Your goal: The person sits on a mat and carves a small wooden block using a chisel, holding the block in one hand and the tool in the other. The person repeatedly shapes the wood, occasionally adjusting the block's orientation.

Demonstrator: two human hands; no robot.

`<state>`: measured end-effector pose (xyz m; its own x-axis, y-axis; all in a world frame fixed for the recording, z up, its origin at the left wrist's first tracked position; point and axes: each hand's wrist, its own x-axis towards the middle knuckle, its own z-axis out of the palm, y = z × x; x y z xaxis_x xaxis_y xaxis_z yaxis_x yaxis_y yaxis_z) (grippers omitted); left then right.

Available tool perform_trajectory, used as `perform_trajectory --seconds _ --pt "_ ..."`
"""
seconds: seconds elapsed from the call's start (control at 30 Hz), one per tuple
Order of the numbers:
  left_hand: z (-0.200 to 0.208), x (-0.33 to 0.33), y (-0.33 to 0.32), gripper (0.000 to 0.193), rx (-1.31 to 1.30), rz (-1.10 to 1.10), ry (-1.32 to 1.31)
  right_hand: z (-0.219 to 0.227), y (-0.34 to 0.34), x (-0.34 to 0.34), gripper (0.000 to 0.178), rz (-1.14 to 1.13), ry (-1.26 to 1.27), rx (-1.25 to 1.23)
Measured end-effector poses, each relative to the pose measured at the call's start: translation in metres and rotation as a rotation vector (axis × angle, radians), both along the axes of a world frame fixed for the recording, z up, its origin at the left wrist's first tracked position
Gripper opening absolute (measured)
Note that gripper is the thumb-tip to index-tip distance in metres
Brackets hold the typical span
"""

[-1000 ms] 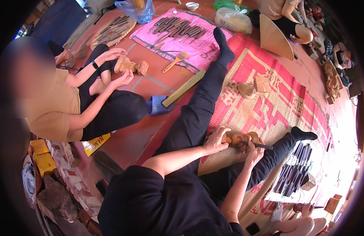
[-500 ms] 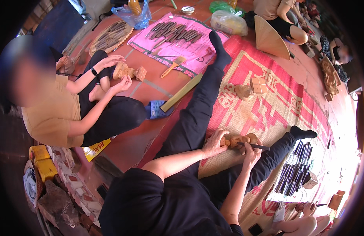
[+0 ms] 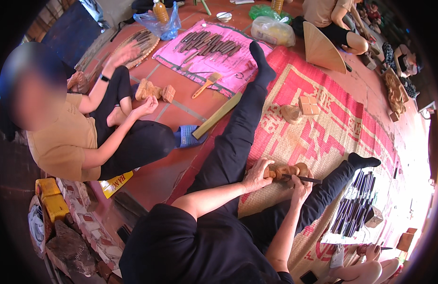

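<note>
- Work in hand, as I judge it: shaping the carving [image 3: 288, 169] with a dark tool [image 3: 312, 180], whose tip looks to rest on or right at the wood; too small to tell whether it is biting.
- Carving lies low over the mat [image 3: 323, 154] between the outstretched legs [image 3: 238, 123]; take it as clock centre.
- Left hand [image 3: 258, 177] at 9 o'clock, closed around that end of the carving, thumb and fingers to either side. Forearm slants in from between 8 and 9.
- Right hand [image 3: 302, 189] near 5 o'clock, narrow, pinching the tool; shaft's free end points just past 3. Forearm rises from 6, wrist below the wood.
- Cannot tell whether right fingers touch the carving.
- A further stroke would call for a firm left hold, fingers clear of the tip, and small right-hand pressure; slipping toward 9 looks the main risk.
- About: wooden block [image 3: 309, 105] at 12 to 1, dark tool set [image 3: 352, 206] at 4, brush [image 3: 207, 85] at 10 to 11.
</note>
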<state>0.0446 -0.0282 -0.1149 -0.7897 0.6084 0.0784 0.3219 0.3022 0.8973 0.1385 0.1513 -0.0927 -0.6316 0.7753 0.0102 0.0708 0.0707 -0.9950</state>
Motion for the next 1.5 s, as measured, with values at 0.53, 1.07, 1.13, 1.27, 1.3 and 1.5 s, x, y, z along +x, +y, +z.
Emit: perform_trajectory --seconds 0.53,1.07,1.13,1.27,1.3,1.5 --pt "-0.003 0.0 0.002 0.064 0.025 -0.002 -0.01 -0.01 0.009 0.007 0.062 -0.087 0.022 -0.136" --pt "-0.006 -0.002 -0.001 0.065 0.018 -0.028 -0.001 -0.01 -0.006 0.003 0.032 -0.06 0.066 -0.165" --pt "-0.005 -0.002 -0.001 0.065 0.027 -0.027 -0.005 -0.003 -0.009 0.002 0.026 -0.065 0.069 -0.195" --pt "-0.005 -0.001 0.0 0.064 0.046 -0.019 -0.005 -0.004 -0.007 0.002 0.018 -0.083 0.019 -0.173" --pt "-0.005 -0.002 -0.001 0.064 0.054 -0.015 -0.013 -0.005 -0.006 0.003 0.018 -0.095 0.039 -0.196" --pt "-0.003 -0.002 0.002 0.063 0.071 -0.002 -0.032 -0.022 -0.005 0.013 0.037 -0.133 0.171 -0.139"
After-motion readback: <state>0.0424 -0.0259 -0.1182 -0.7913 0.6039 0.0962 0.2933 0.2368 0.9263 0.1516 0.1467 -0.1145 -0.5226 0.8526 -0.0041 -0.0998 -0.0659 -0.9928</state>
